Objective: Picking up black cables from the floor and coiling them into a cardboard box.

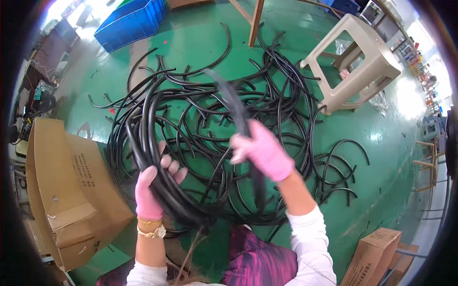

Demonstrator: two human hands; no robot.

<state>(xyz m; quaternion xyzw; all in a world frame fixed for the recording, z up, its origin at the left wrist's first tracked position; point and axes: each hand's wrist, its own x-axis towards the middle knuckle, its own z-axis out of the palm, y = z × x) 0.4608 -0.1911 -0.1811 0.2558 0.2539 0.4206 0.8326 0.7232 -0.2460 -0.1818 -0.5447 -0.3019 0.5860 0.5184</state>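
Blue crate, cardboard box, contents unclear, tubes in left fingers

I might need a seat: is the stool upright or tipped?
Upright: the beige stool stands on its legs on the green floor, seat uppermost.

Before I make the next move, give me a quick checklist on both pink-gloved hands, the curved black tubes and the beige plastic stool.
1. Left pink-gloved hand gripping the bundle of curved black tubes: ok.
2. Right pink-gloved hand holding a blurred length of black tube: ok.
3. Lower ends of the bundle even: cannot tell, too blurred.
4. Loose black tubes on the glossy green floor untangled: not ok, they overlap in a heap.
5. Beige plastic stool clear of both hands: ok.
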